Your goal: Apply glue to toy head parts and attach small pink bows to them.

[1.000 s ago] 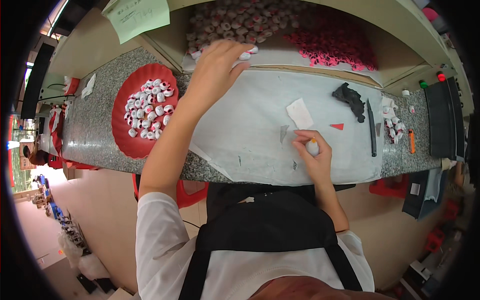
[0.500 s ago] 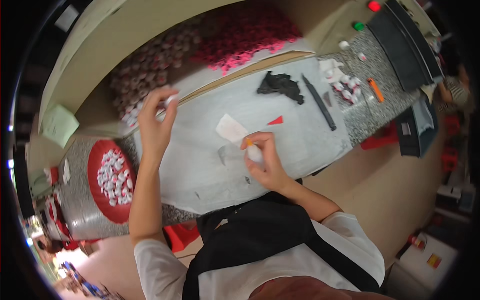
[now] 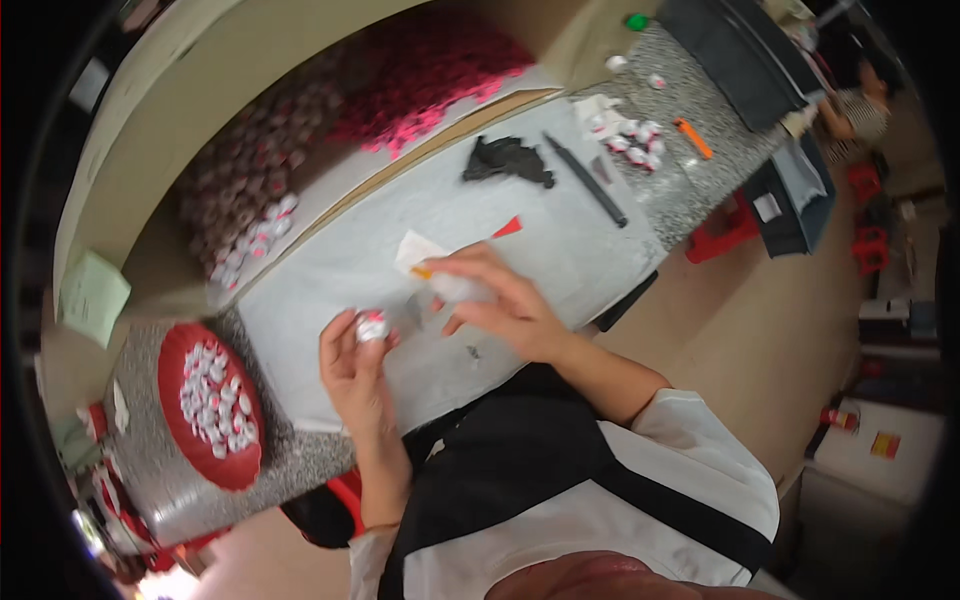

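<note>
My left hand (image 3: 352, 368) pinches a small rounded white piece with pinkish-red marks (image 3: 372, 325) between thumb and fingers, over the near left part of the white sheet (image 3: 300, 300). To its right, my right hand (image 3: 505, 310) is wrapped round a small whitish squeeze bottle with an orange tip (image 3: 455, 285). The bottle lies tilted in the fingers, its tip pointing left, apart from the white piece. Motion blurs the right hand and the bottle somewhat. Just beyond the tip lies a white paper scrap (image 3: 415, 250), partly hidden by that hand.
Similar white pieces fill a red oval tray (image 3: 168, 400) at the left. A shelf beyond holds more of them (image 3: 245, 170) beside a heap of pink pieces (image 3: 440, 75). A black crumpled cloth (image 3: 505, 162), a dark pen-like tool (image 3: 585, 180) and an orange cutter (image 3: 693, 138) lie farther right.
My left hand has come back from the shelf's front edge toward me, carrying the white piece. My right hand still holds the bottle, now turned more sideways. The whole view has shifted.
</note>
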Tool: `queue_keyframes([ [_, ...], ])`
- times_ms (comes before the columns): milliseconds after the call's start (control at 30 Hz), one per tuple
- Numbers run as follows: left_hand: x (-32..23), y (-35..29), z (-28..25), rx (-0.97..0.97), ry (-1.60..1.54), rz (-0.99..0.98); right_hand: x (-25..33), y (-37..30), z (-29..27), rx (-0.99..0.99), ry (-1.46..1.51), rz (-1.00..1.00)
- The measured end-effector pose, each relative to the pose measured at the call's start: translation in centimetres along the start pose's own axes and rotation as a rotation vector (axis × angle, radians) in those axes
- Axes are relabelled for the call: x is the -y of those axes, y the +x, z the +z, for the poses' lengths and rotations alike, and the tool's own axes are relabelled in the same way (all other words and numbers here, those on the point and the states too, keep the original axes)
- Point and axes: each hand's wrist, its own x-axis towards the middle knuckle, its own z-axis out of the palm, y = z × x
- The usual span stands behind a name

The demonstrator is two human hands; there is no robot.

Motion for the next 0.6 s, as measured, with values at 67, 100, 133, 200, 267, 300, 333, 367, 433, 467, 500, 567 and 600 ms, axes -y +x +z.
queue_keyframes([
  [67, 0.5, 0.4, 0.7, 0.017, -0.087, -0.031, 0.6, -0.1, -0.1, -0.051, -0.078, -0.033],
  [100, 0.7, 0.6, 0.4, 0.046, -0.142, -0.053, 1.0, -0.2, 0.2, -0.139, -0.104, -0.021],
  [133, 1.0, 0.7, 0.1, 0.064, -0.113, -0.043, 1.0, -0.2, 0.4, -0.238, -0.111, -0.042],
  [200, 1.3, 0.4, -0.5, 0.029, -0.078, -0.029, 0.7, -0.4, 0.0, -0.313, 0.007, -0.001],
  [267, 1.0, 0.5, -0.4, 0.104, -0.139, -0.035, 0.5, 0.0, -0.1, -0.351, 0.131, -0.022],
  [300, 1.0, 0.5, -0.5, 0.074, -0.135, -0.033, 0.3, 0.1, 0.1, -0.428, 0.233, -0.067],
  [333, 1.1, 0.4, -0.7, 0.103, -0.137, -0.025, 0.3, 0.3, 0.5, -0.418, 0.239, -0.047],
  [367, 1.1, 0.4, -0.8, 0.135, -0.140, -0.019, 0.5, 0.5, 1.0, -0.486, 0.220, -0.062],
  [433, 1.1, 0.3, -1.0, 0.115, -0.156, -0.038, 0.5, 0.5, 1.7, -0.552, 0.197, -0.068],
  [467, 1.2, 0.3, -1.2, 0.131, -0.153, -0.034, 0.5, 0.3, 1.9, -0.487, 0.073, -0.157],
  [500, 1.2, 0.3, -1.2, 0.148, -0.150, -0.029, 0.5, 0.1, 2.0, -0.419, -0.051, -0.247],
  [567, 1.0, 0.3, -1.1, 0.140, -0.163, -0.044, 0.1, -0.1, 2.1, -0.376, -0.163, -0.324],
  [600, 0.9, 0.2, -1.1, 0.135, -0.172, -0.055, 0.0, -0.1, 2.3, -0.321, -0.290, -0.402],
])
